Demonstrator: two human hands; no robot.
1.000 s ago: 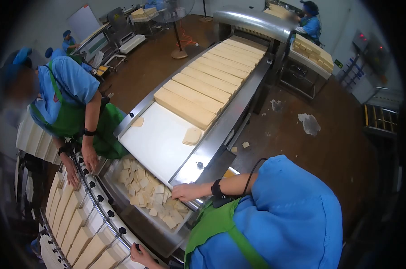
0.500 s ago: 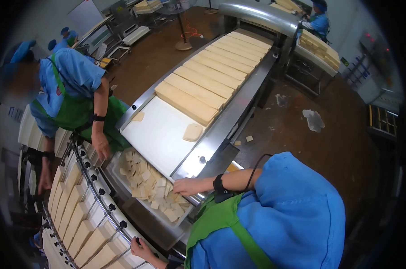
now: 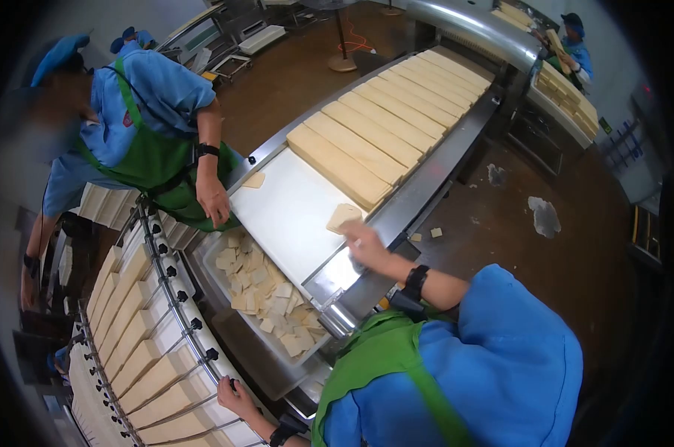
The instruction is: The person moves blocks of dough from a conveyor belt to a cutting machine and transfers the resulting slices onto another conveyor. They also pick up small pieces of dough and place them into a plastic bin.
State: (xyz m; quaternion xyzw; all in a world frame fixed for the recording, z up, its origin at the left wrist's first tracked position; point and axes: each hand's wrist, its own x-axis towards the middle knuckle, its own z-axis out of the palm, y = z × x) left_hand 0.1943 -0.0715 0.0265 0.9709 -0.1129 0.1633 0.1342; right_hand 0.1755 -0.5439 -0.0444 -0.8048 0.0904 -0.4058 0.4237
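- Right hand [image 3: 368, 246]: handle the pale slices [image 3: 343, 217] flat and gently on the white belt [image 3: 281, 216]; blur hides whether its fingers pinch.
- Left hand [image 3: 238, 401]: fingers closed round a black knob [image 3: 235, 385]; steady lightly.

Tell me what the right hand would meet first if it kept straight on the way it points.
Most likely the pale slices on the white belt: the right hand's fingertips are right at their edge, perhaps already touching; depth is unclear.
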